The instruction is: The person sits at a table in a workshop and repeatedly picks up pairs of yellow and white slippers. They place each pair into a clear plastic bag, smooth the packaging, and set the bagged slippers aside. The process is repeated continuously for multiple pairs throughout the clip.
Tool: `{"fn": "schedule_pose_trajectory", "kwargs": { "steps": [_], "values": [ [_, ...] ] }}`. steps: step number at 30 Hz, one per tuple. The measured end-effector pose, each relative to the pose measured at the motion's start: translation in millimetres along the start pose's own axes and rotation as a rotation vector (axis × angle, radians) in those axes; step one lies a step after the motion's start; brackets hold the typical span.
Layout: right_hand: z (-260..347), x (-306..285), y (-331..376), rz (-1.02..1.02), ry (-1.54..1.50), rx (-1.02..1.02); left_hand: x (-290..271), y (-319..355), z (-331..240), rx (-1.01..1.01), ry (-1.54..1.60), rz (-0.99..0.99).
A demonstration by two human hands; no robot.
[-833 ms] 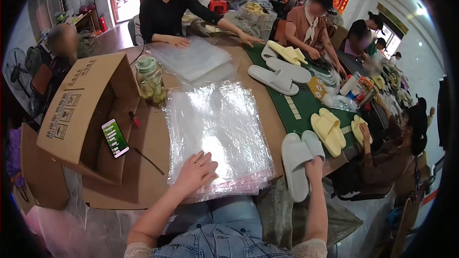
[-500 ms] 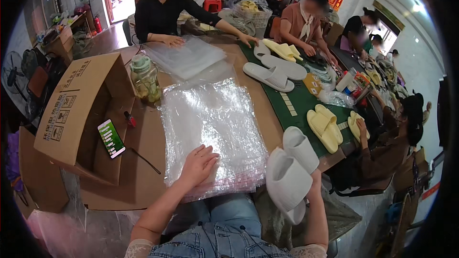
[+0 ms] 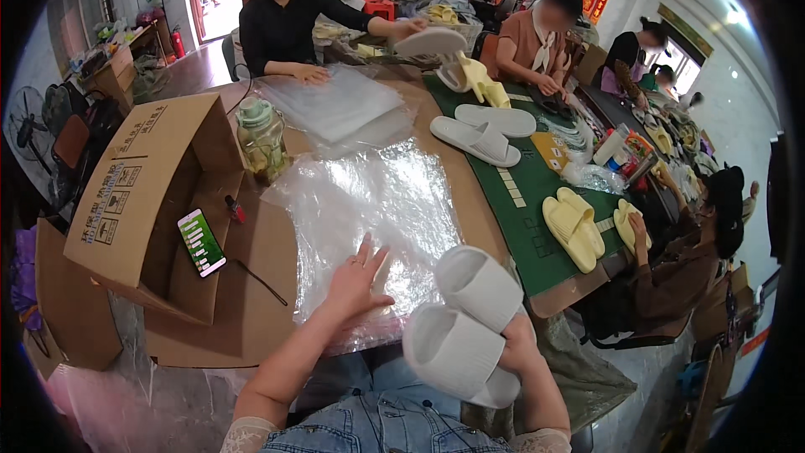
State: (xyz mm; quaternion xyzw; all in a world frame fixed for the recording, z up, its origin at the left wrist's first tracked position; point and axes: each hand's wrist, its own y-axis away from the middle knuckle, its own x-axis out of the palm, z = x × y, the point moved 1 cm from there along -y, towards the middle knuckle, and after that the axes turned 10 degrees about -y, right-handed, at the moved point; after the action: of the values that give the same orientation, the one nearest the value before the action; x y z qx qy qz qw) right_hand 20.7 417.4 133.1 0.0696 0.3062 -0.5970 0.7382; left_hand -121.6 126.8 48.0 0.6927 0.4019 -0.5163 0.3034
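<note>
Pair of white slippers (image 3: 466, 327) gripped soles-together in the right hand (image 3: 513, 351), toes pointing up-left toward the stack of clear plastic bags (image 3: 369, 210) on the counter (image 3: 251, 319), with the left hand (image 3: 356, 281) nearer, fingers spread flat on the top bag, forearm reaching forward.

plastic bags (image 3: 369, 201) on cardboard-covered table (image 3: 243, 319)

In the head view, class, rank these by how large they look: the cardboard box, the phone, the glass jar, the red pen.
1. cardboard box
2. glass jar
3. phone, close to the jar in looks, and lying flat, so this pair is unsure
4. red pen
</note>
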Motion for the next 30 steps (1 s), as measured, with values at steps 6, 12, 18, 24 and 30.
{"fn": "schedule_pose_trajectory", "kwargs": {
  "steps": [6,12,18,24,30],
  "values": [
    [24,39,-43,0.405,-0.355,-0.126,75,-26,34,0.235,-0.331,0.024],
    [12,108,-117,0.397,-0.474,0.103,64,7,10,0.145,-0.108,-0.204],
    [-45,98,-202,0.025,0.291,0.091,14,19,-4,0.157,0.216,-0.075],
    [-124,65,-211,-0.186,0.486,0.195,32,19,1,0.203,-0.095,-0.152],
    [-153,62,-183,-0.232,0.435,0.297,25,22,0,0.264,-0.139,-0.122]
  ]
}}
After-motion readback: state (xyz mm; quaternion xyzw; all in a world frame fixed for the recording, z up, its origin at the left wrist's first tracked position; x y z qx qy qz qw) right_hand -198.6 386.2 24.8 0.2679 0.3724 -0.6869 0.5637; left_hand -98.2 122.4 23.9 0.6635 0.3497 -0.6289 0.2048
